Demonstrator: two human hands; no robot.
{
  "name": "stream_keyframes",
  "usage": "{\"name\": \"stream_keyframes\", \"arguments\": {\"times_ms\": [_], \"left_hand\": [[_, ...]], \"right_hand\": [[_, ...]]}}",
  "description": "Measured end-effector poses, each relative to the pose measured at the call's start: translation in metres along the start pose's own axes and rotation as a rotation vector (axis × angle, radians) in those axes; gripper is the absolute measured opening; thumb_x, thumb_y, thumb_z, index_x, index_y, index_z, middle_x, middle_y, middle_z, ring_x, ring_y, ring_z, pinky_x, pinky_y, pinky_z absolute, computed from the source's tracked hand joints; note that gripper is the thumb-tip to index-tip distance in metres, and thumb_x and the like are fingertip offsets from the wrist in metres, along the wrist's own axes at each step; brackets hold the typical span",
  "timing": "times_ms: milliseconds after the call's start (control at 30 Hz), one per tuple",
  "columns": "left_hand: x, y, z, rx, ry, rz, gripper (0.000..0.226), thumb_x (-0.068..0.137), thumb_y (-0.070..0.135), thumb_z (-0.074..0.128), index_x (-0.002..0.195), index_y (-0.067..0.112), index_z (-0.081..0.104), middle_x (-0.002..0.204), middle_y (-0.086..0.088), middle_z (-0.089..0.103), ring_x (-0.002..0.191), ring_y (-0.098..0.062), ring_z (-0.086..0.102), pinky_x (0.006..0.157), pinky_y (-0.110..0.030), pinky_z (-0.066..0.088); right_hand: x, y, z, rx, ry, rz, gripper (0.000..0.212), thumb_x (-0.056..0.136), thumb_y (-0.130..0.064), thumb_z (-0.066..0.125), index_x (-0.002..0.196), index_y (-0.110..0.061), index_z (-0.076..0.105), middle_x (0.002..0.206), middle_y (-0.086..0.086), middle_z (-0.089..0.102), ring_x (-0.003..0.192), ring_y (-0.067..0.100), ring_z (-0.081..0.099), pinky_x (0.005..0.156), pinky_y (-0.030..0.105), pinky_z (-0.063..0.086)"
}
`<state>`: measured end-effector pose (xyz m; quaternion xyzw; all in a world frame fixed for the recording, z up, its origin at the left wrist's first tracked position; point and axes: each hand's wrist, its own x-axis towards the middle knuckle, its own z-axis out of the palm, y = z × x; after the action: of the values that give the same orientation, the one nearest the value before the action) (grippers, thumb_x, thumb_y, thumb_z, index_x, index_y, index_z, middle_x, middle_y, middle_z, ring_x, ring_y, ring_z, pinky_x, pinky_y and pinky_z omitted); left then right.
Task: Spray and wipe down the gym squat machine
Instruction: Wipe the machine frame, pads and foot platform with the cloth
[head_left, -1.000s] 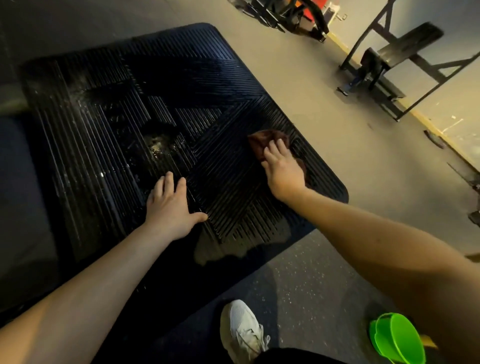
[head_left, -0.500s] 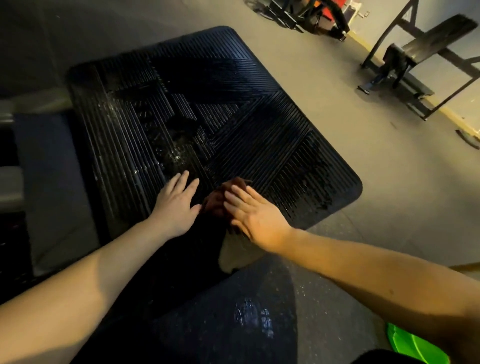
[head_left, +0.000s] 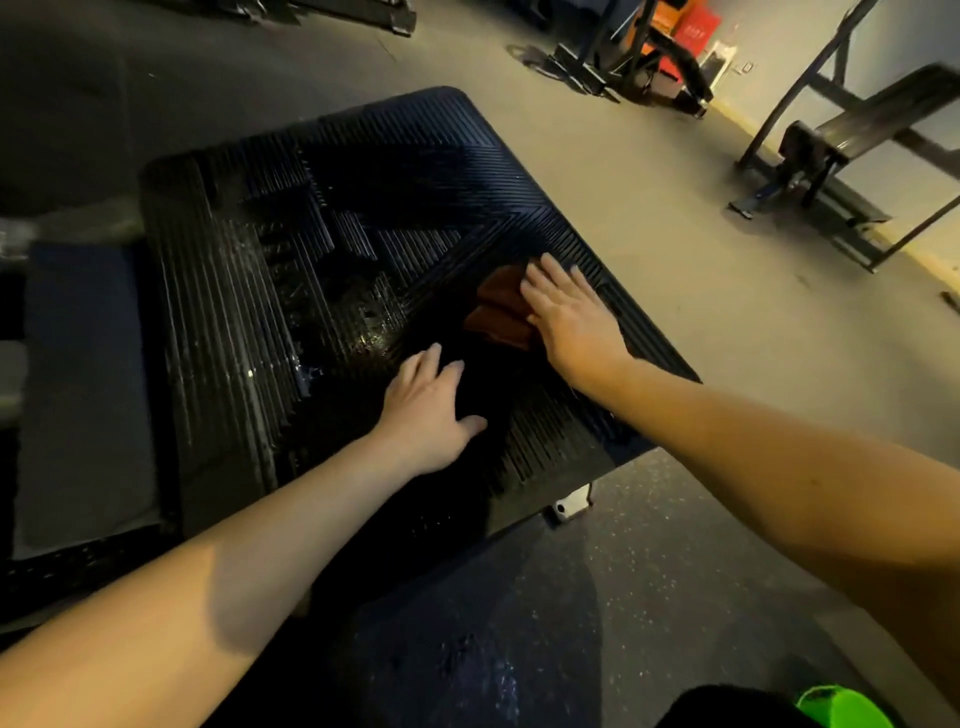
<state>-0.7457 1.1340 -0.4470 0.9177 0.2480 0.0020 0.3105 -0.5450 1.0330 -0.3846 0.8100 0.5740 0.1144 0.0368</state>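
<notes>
The squat machine's black ribbed footplate (head_left: 270, 291) fills the middle of the head view, with wet shiny patches near its centre. A brown cloth (head_left: 497, 310) lies on the plate's right half. My right hand (head_left: 569, 312) presses flat on the cloth, fingers straight and pointing up-left. My left hand (head_left: 428, 410) rests flat on the plate just below and left of the cloth, fingers spread, holding nothing.
A green spray-bottle top (head_left: 841, 707) shows at the bottom right edge. Grey floor (head_left: 675, 218) surrounds the plate on the right. A black bench frame (head_left: 857, 150) stands at the far right and more gym gear (head_left: 644, 57) at the top. A dark pad (head_left: 78, 384) lies left.
My right hand has slid the cloth from beside my left hand out to the right and up across the plate. My left hand has stayed planted on the plate.
</notes>
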Motion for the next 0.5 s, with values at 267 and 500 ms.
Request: {"name": "stream_keyframes", "arguments": {"times_ms": [267,500], "left_hand": [[0.002,0.041,0.035,0.071,-0.073,0.041,0.098,0.092,0.064,0.060,0.164,0.019,0.010,0.172,-0.008,-0.008,0.157,-0.028,-0.007,0.126,-0.049,0.005],[0.001,0.054,0.044,0.084,-0.059,0.043,0.102,0.091,0.062,0.063,0.164,0.017,0.007,0.171,-0.010,-0.011,0.157,-0.030,-0.011,0.127,-0.050,0.002]], "right_hand": [[-0.177,0.004,0.019,0.062,-0.021,-0.059,0.046,0.103,-0.023,0.055,0.147,-0.010,0.055,0.155,0.011,0.048,0.147,0.027,0.040,0.122,0.044,0.031],[-0.142,-0.005,0.024,0.104,-0.001,0.086,0.051,0.107,-0.038,0.046,0.149,-0.011,0.052,0.157,0.008,0.046,0.151,0.023,0.033,0.127,0.040,0.019]]}}
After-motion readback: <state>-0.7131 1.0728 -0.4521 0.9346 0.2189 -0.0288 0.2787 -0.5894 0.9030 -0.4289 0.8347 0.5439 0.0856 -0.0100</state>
